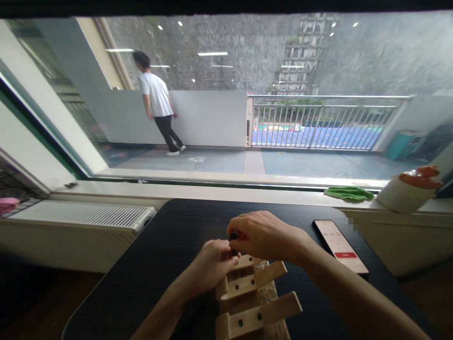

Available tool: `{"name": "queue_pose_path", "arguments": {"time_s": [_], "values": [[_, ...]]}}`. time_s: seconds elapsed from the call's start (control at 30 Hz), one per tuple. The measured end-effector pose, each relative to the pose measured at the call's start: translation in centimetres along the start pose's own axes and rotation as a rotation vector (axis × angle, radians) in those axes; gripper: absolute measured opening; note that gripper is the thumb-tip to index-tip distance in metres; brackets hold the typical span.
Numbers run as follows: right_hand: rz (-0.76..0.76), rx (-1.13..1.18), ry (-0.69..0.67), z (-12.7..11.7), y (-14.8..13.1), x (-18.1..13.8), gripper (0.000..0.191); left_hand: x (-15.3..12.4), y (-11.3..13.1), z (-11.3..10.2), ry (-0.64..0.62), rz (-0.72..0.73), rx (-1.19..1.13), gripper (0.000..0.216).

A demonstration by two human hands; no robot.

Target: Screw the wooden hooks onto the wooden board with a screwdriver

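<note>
Dark counter (170,245) stands before a wide window. On its near part lies a wooden frame (253,302) with three cross slats already sitting on it; their holes look empty, so I judge the work is only partly done. At the far slat a small black and red piece (235,236) is being handled. The right hand (264,236) arches over it from the right, fingers closed on it. The left hand (212,264) is clenched just beside it; what it grips I cannot tell. A phone (340,245) lies to the right, well apart.
</note>
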State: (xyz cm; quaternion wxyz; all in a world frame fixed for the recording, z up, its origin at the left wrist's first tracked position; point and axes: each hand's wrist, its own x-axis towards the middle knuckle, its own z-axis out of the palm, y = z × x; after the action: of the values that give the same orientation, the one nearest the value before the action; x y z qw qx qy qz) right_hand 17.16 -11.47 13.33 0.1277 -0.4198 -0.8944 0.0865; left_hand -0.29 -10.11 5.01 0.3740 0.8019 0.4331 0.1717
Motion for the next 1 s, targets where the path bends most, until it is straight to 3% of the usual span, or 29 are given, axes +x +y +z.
{"name": "queue_pose_path", "arguments": {"time_s": [0.23, 0.8, 1.0], "values": [[-0.117, 0.082, -0.053, -0.7, 0.0, -0.2, 0.027, 0.1, -0.4, 0.3, 0.033, -0.017, -0.030, 0.026], [-0.040, 0.047, -0.025, -0.2, -0.5, 0.3, 0.022, -0.1, -0.5, 0.4, 0.005, -0.033, -0.061, 0.027], [-0.114, 0.021, -0.046, -0.5, -0.9, 0.0, 0.022, 0.0, -1.5, 0.6, -0.028, 0.004, -0.034, 0.029]]}}
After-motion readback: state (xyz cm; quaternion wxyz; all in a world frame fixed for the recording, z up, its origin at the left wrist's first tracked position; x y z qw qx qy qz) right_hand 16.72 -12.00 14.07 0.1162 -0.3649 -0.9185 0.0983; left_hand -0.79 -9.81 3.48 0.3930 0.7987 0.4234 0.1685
